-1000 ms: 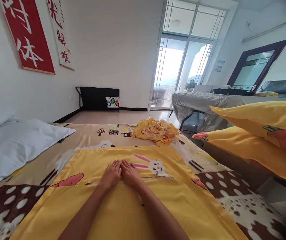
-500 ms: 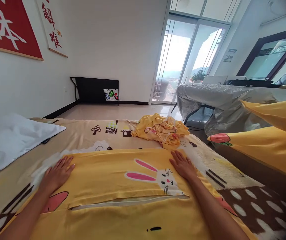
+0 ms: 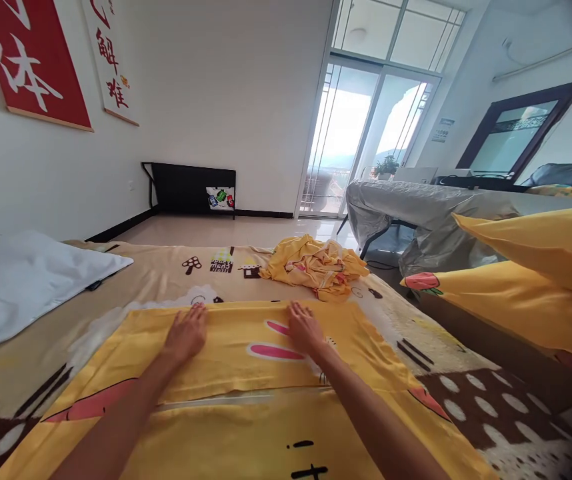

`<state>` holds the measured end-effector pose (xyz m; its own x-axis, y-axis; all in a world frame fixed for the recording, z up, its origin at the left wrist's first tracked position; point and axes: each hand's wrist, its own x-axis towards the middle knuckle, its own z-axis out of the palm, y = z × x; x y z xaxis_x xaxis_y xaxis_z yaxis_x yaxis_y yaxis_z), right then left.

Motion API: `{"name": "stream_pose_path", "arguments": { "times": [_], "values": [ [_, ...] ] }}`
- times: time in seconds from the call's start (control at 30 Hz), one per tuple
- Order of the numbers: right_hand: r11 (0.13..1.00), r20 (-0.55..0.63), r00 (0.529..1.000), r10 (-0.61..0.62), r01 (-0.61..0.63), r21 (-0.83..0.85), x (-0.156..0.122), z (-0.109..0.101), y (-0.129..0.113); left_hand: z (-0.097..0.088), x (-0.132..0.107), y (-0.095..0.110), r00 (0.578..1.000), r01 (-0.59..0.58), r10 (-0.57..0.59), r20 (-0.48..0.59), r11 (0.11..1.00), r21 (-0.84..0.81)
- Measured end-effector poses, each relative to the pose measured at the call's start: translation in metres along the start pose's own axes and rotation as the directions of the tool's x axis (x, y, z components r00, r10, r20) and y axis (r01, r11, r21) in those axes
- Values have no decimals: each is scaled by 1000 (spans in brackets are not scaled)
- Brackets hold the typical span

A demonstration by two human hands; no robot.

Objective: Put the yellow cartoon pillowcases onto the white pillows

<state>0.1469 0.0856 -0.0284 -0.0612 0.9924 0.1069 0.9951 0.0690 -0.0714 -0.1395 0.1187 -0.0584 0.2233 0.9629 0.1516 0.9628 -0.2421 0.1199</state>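
A yellow pillowcase [image 3: 236, 367] with a printed rabbit and carrots lies spread before me on the bed. A slit with a pale zip-like strip crosses its middle. My left hand [image 3: 189, 331] rests flat on the far part of the cloth, left of centre, fingers stretched out. Over the rabbit print lies my right hand [image 3: 307, 328], also flat with fingers extended, partly hiding the rabbit's face. Neither hand holds anything. Just beyond the far edge sits a crumpled bundle of yellow cloth [image 3: 313, 263].
A patterned blanket [image 3: 166, 263] covers the bed. White pillows or cloth [image 3: 36, 280] lie at left. Yellow pillows [image 3: 521, 280] stand at right. Behind them is a table under plastic sheeting [image 3: 416, 197]. A black folded panel [image 3: 186, 190] leans on the far wall.
Both hands have slid inward over the pillowcase from its far corners toward the middle. The view has tilted up slightly.
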Motion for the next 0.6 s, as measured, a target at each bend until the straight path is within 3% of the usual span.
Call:
{"name": "stream_pose_path", "arguments": {
  "times": [0.1, 0.13, 0.2, 0.37, 0.6],
  "values": [
    [988, 21, 988, -153, 152, 37, 10, 27, -54, 12, 11, 64, 998, -58, 59, 26, 998, -37],
    [983, 37, 984, -177, 175, 55, 14, 35, -61, 14, 13, 74, 998, -59, 61, 34, 997, -47],
    [982, 75, 982, -176, 169, 84, 21, 46, -55, 14, 12, 73, 998, -36, 39, 47, 997, -61],
    [998, 142, 990, -23, 13, 67, 31, 54, 25, -5, 0, 11, 993, 101, -97, 74, 993, -55],
    [979, 147, 968, 203, -205, -1, 14, 48, 119, -25, -26, -76, 959, 276, -277, 62, 961, 26]
  ]
}}
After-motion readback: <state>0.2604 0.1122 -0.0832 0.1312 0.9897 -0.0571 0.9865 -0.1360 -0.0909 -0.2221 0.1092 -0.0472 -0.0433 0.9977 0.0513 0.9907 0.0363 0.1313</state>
